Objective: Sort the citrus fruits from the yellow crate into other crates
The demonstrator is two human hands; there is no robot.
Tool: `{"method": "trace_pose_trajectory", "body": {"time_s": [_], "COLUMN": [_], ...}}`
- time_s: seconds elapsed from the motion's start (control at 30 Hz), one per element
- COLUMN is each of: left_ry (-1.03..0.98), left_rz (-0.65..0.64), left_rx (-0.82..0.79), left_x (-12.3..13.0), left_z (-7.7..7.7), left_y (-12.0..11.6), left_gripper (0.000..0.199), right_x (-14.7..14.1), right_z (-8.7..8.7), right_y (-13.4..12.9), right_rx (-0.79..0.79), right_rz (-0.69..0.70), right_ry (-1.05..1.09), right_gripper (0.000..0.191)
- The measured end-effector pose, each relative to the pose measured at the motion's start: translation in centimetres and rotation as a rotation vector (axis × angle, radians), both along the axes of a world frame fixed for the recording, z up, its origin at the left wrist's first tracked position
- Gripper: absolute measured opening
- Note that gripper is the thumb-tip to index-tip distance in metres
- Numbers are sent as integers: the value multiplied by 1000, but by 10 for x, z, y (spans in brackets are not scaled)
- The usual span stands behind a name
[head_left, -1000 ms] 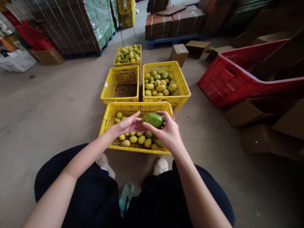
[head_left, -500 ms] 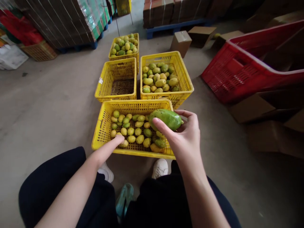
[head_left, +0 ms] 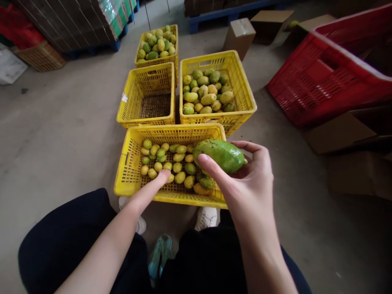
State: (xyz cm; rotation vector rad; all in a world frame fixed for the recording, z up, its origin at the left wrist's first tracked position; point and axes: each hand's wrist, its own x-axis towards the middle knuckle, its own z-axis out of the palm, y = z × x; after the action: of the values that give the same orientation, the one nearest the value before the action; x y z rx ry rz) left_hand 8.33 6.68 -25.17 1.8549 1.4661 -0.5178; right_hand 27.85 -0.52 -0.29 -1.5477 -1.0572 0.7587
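Includes one large green fruit [head_left: 219,156], pinched in the grip of the right hand [head_left: 251,185], over the right end of the front yellow crate [head_left: 177,128]; also left hand [head_left: 164,175], down among small yellow-green fruits [head_left: 180,178] (fingers hidden, cannot tell whether spread).

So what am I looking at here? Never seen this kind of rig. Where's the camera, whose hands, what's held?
There's no robot: these are a person's two bare hands. The only camera sits on their head, looking forward and down, so their legs and shoes show below.

The right hand grips a large, glossy green oval fruit. The left hand reaches into a low, perforated yellow plastic crate; its fingertips are hidden, so I can't tell whether it holds anything. Small round-to-oval yellow-green fruits lie in that crate.

Beyond, to the right, a deeper yellow plastic crate holds more fruit.
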Motion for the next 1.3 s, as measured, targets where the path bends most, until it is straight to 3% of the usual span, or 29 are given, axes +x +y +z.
{"method": "trace_pose_trajectory", "body": {"time_s": [0.27, 0.43, 0.53, 0.63, 0.73, 0.8, 0.93, 1.03, 1.1, 1.2, 1.3], "left_ry": [40, -82, -171, -276, -402, -482, -926, -1359, -1546, -1697, -1782], "left_rz": [209, 352, 411, 464, 527, 557, 798, 970, 1000, 1011, 1033], "left_rx": [-76, -41, -41, -34, 5, 35, -126, -302, -347, -283, -109], "left_x": [0, 3, 2, -5, -16, -23, -40, -55, -63, -66, -56], "left_z": [-23, -31, -32, -23, 2, 32, 118, 181, 210, 230, 231], "left_y": [-9, -13, -14, -12, -2, 8, 19, 7, -8, -29, -40], "left_gripper": [31, 48, 56, 48, 35, 33, 33, 26, 23, 20, 28], "right_x": [-3, -6, -8, -9, -12, -14, -21, -27, -32, -42, -58], "right_z": [1, -2, -2, 0, 1, 3, 9, 10, 6, -4, -12], "right_y": [0, 1, 3, 6, 11, 15, 18, 17, 17, 17, 16], "right_rx": [5, 14, 21, 29, 41, 46, 10, -50, -77, -83, -75], "right_rz": [25, 17, -2, -11, 20, 64, 213, 290, 277, 255, 318], "right_ry": [98, 201, 215, 215, 254, 320, 485, 573, 590, 575, 643], "right_gripper": [55, 58, 58, 55, 56, 56, 47, 44, 44, 43, 41]}}
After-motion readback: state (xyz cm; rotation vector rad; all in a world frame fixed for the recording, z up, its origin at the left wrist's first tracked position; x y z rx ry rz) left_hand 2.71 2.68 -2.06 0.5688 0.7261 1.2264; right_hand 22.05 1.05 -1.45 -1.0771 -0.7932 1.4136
